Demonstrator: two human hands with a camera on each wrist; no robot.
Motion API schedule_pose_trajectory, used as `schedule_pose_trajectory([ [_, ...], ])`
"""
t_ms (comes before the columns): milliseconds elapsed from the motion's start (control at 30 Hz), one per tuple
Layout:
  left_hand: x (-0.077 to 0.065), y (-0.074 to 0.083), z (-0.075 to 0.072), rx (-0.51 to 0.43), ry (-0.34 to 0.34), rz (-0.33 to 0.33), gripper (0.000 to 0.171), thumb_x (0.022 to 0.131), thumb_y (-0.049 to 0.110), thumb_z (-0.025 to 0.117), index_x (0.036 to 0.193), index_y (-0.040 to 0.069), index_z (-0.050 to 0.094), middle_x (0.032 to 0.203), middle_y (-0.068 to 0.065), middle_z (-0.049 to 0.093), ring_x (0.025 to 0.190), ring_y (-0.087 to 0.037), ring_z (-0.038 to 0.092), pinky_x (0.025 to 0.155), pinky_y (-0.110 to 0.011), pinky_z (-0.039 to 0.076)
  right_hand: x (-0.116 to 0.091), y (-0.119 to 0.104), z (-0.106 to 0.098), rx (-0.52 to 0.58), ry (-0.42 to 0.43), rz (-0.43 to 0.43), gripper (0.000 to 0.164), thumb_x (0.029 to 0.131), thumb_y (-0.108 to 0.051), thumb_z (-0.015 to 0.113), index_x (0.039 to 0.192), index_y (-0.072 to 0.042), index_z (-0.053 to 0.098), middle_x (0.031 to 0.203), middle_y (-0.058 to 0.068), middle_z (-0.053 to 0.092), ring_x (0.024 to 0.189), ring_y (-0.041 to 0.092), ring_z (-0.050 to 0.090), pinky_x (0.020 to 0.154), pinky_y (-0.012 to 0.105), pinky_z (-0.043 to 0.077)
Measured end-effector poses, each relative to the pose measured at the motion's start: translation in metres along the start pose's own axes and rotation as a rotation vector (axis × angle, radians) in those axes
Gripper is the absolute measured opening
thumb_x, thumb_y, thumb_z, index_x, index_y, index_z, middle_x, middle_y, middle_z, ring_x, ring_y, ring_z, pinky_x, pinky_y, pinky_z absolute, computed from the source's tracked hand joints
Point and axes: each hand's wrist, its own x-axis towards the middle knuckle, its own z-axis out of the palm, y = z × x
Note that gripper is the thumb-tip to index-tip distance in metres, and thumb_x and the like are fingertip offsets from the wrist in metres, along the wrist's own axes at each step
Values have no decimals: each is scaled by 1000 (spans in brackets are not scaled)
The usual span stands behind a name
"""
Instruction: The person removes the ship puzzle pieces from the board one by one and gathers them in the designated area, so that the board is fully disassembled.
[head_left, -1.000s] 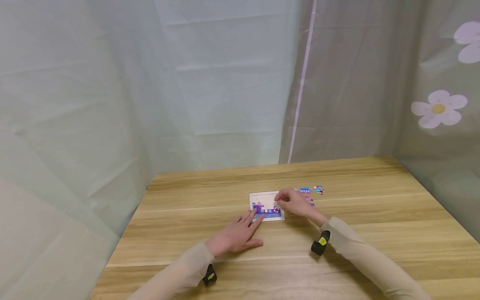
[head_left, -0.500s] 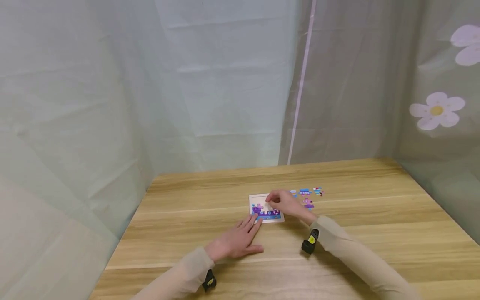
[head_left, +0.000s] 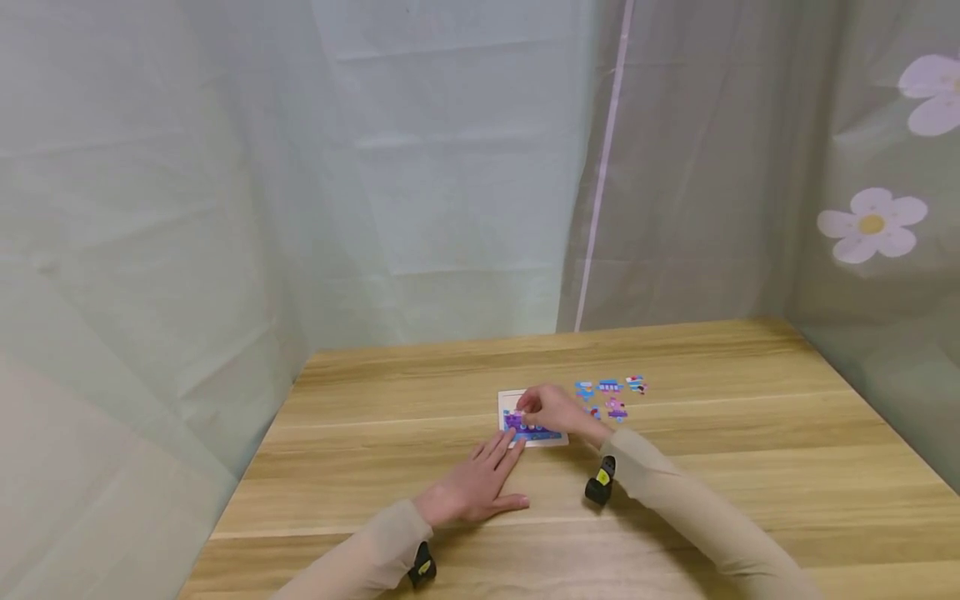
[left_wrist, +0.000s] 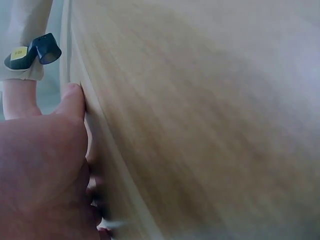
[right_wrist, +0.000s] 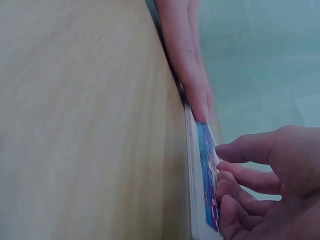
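A small jigsaw puzzle (head_left: 540,434) lies in a white-rimmed tray (head_left: 555,442) on the table, its lower part covered by purple and blue pieces. My left hand (head_left: 474,483) lies flat with fingers stretched, the fingertips pressing on the tray's near left corner. Over the puzzle, my right hand (head_left: 553,410) has thumb and index finger brought together around a small light puzzle piece (right_wrist: 218,159), mostly hidden by the fingers. In the right wrist view these fingertips are right at the puzzle surface, and the other fingers are curled beside it. The left wrist view shows mainly the left hand's side (left_wrist: 42,170).
Several loose puzzle pieces (head_left: 610,386) lie to the right of the tray, including a pink and purple one (head_left: 617,408). The wooden table (head_left: 675,492) ends at a grey curtain (head_left: 465,208) behind. Each wrist wears a black camera (head_left: 598,490).
My right hand has moved left across the tray and down to the left part of the puzzle, uncovering more loose pieces at the right. The left hand has stayed in place.
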Motion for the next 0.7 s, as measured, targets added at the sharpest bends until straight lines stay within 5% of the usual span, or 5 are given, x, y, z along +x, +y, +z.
schedule_pose_trajectory([
  [700,5,-6,10,-17,39,26,86,95,65,35,155,7,14,163,-17,9,150,-32,13,119,-49,24,-2,-2,1,122,99,42,5,90,-6,65,94,-7,65,92,8,70,85,18,66,74,31,55],
])
